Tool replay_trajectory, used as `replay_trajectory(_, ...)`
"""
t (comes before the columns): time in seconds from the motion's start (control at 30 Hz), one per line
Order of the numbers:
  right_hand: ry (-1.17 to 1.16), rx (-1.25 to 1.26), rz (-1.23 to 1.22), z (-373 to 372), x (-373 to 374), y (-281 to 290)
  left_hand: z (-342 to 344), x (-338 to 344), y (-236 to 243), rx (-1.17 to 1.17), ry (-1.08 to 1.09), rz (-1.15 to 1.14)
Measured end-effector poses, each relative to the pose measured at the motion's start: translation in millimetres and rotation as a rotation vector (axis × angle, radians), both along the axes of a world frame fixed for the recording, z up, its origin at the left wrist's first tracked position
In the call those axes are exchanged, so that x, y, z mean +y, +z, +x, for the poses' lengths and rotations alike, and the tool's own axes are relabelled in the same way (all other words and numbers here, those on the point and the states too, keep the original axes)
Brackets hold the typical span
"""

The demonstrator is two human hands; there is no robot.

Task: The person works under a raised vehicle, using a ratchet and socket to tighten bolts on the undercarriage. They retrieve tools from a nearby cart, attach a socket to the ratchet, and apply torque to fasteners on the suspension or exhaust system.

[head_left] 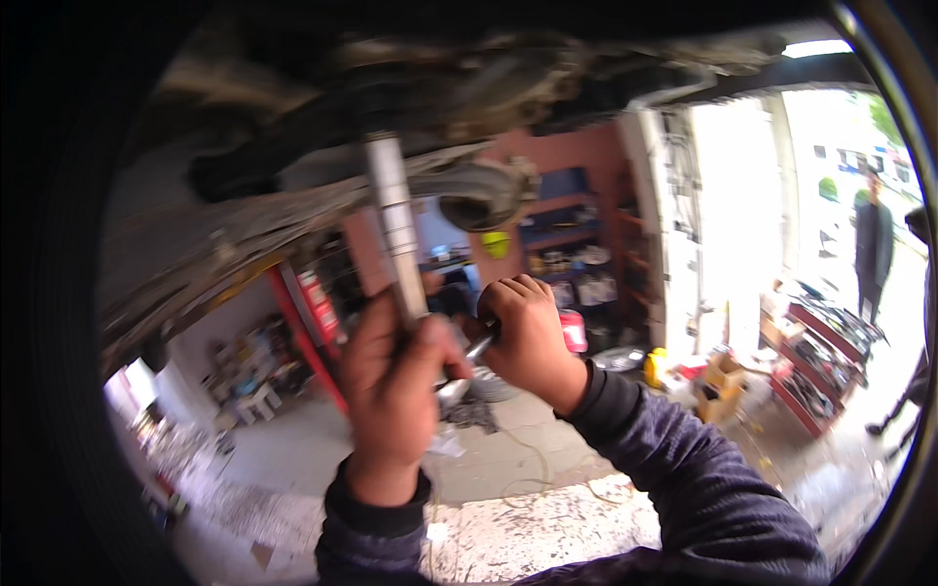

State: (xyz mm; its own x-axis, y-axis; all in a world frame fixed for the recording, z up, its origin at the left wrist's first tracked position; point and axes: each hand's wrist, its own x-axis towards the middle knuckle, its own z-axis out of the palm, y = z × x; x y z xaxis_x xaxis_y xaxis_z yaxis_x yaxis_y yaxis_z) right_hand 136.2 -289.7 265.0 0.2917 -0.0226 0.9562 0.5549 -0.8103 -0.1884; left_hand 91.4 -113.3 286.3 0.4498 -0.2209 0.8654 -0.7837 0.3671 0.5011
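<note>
A long silver socket extension (pixel 394 210), made of several joined sections, rises to the dark underside of a raised vehicle (pixel 322 122). My left hand (pixel 391 391) is closed around its lower end, with the thumb across it; motion blurs the fingers. From that lower end a shiny ratchet handle (pixel 478 349) runs to the right. My right hand (pixel 532 337) is wrapped round the dark far end of the handle. Where the extension's top end meets the vehicle is too dark to make out.
An exhaust pipe (pixel 479 195) hangs behind the extension. A red lift post (pixel 308 332) stands to the left. Shelves (pixel 562 230) line the back wall. On the right are a red tool cart (pixel 816 361), a cardboard box (pixel 721 386) and a person (pixel 873 244) standing by the doorway.
</note>
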Motion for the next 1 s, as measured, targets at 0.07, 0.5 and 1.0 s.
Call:
replay_trajectory(0.07,-0.319,-0.392,-0.102,-46.9,-25.7,-14.6,3.5,-5.5,-2.4,0.030,0.032,-0.015)
replay_trajectory(0.5,0.742,-0.233,0.256,8.6,55.2,-36.4,7.7,-4.5,6.8,-0.232,0.404,0.245)
replay_trajectory(1.0,0.396,-0.510,0.225,0.8,66.4,-25.5,-2.9,12.2,21.9,-0.245,0.317,0.190)
